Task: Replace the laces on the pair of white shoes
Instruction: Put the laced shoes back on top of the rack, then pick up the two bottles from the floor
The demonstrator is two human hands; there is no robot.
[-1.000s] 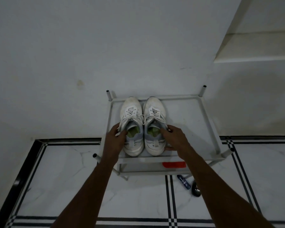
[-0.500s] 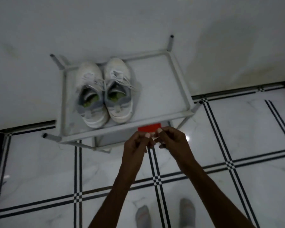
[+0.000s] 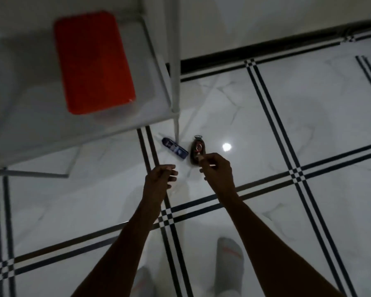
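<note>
We see a glossy white marble-look floor point(image 3: 308, 129) crossed by paired black stripes, with one bright light spot reflected on it. At the upper left stands a rack of thin pale metal tubes, and on its lower shelf point(image 3: 19, 116) lies one flat red rectangle with rounded corners point(image 3: 93, 61). Near the rack's leg two small things lie on the floor: a slim dark blue one point(image 3: 175, 148) and, just right of it, a dark oval one with a red mark point(image 3: 197, 150). Our left hand point(image 3: 161, 179) hovers with fingers loosely curled, holding nothing. Our right hand point(image 3: 216, 168) has curled fingertips at the oval thing's near end; whether it pinches it we cannot tell. Two grey-socked feet point(image 3: 230, 260) show at the near edge. The white shoes are out of view.
</note>
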